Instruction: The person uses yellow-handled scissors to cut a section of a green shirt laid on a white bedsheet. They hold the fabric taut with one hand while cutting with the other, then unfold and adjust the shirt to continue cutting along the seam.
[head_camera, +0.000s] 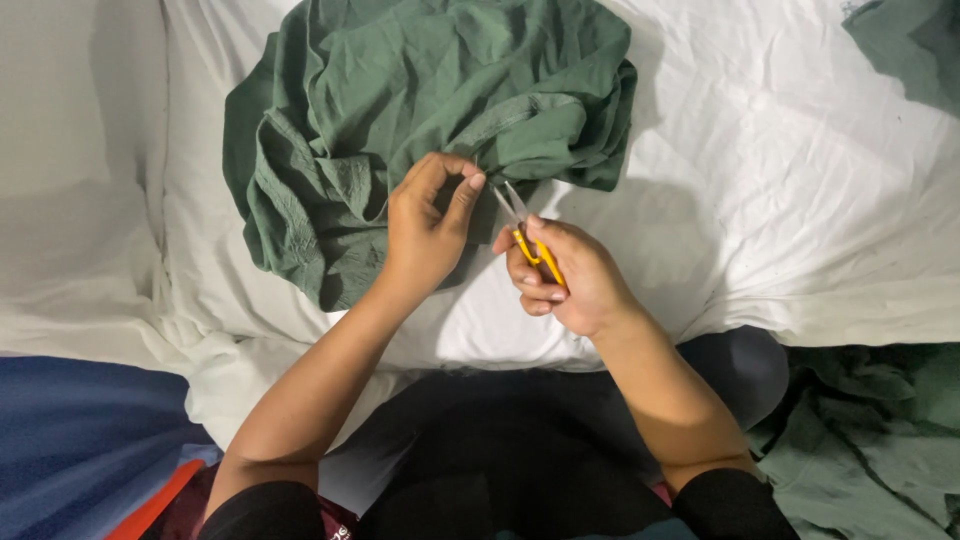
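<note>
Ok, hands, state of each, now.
Left hand: closed, pinching the green garment.
Right hand: closed around yellow-handled snips.

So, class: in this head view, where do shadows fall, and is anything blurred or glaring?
Head view: light is even, with no glare; the hands cast a soft shadow on the white sheet right of the right hand; folds of the green cloth shade themselves; left hand and yellow snips look sharp.
</note>
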